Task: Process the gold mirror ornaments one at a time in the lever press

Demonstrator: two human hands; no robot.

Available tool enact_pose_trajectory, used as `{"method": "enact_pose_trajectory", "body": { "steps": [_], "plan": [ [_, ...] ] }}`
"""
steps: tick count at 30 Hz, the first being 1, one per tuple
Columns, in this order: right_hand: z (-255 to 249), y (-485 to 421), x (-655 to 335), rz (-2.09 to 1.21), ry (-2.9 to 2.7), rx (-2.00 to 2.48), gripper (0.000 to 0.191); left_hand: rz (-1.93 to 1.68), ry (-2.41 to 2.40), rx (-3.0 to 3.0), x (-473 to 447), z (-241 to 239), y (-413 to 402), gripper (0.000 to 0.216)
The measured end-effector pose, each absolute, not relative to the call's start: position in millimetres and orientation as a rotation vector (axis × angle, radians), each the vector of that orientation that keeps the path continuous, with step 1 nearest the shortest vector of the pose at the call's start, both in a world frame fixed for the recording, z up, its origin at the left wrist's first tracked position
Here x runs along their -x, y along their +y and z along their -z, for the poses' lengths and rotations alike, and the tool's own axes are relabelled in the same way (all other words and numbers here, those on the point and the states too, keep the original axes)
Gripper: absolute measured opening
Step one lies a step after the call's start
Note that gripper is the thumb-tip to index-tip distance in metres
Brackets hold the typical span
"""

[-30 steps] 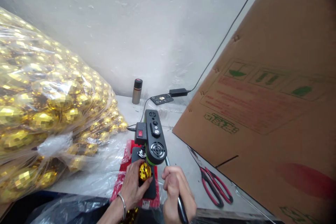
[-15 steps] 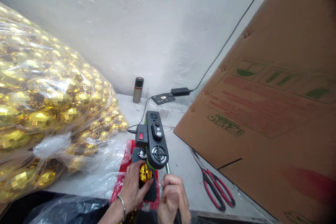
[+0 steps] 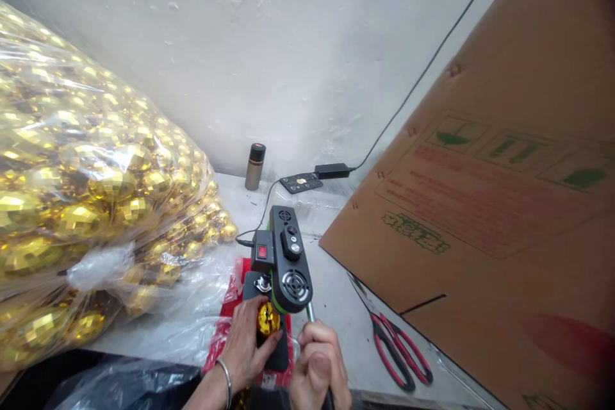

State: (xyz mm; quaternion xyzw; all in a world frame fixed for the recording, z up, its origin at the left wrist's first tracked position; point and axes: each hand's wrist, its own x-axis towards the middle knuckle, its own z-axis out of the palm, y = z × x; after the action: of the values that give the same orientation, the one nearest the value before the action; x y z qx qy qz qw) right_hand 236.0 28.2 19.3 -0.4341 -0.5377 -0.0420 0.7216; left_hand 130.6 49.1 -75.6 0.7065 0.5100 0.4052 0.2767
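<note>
In the head view, the clearest change over the last second is at the right grip: along with the lever it now sits a little lower against the machine, nearer the person, and less of the black handle shows below the fist. The left grip and the ball have kept their place in front of the machine's head, so I judge that the lever is being worked while the ball is kept steady. The whole scene has also slid slightly, probably because the head moved. The left grip is half curled, spread as wide as the ball, with fingers on one side and thumb on the other. The right grip is wrapped tight around the lever, to the right of the machine's near end. The ball is over the black base plate; whether it rests on it or touches the machine's head cannot be told. Left of the machine on the desk is a clear bag of similar balls; to its right lie the scissors, beside a cardboard box; behind it stands a bottle.
</note>
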Motion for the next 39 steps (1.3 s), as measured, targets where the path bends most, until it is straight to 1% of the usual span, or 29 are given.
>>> {"method": "enact_pose_trajectory", "body": {
  "steps": [16, 22, 29, 39],
  "plan": [
    [-24.4, 26.7, -239.0, 0.079, -1.238, 0.946, 0.042, -1.119, 1.367, -1.894, -130.7, 80.6, 51.0, 0.046],
    [-16.0, 29.1, -239.4, 0.097, -1.242, 0.938, 0.042, -1.131, 1.386, -1.899, -131.3, 79.1, 51.6, 0.044],
    [-21.2, 29.3, -239.2, 0.122, -1.248, 0.952, 0.044, -1.125, 1.373, -1.908, -130.7, 80.4, 53.6, 0.043],
    [4.4, 36.2, -232.1, 0.158, -1.180, 0.891, 0.046, -1.096, 1.371, -1.886, -129.6, 83.6, 53.7, 0.046]
  ]
}}
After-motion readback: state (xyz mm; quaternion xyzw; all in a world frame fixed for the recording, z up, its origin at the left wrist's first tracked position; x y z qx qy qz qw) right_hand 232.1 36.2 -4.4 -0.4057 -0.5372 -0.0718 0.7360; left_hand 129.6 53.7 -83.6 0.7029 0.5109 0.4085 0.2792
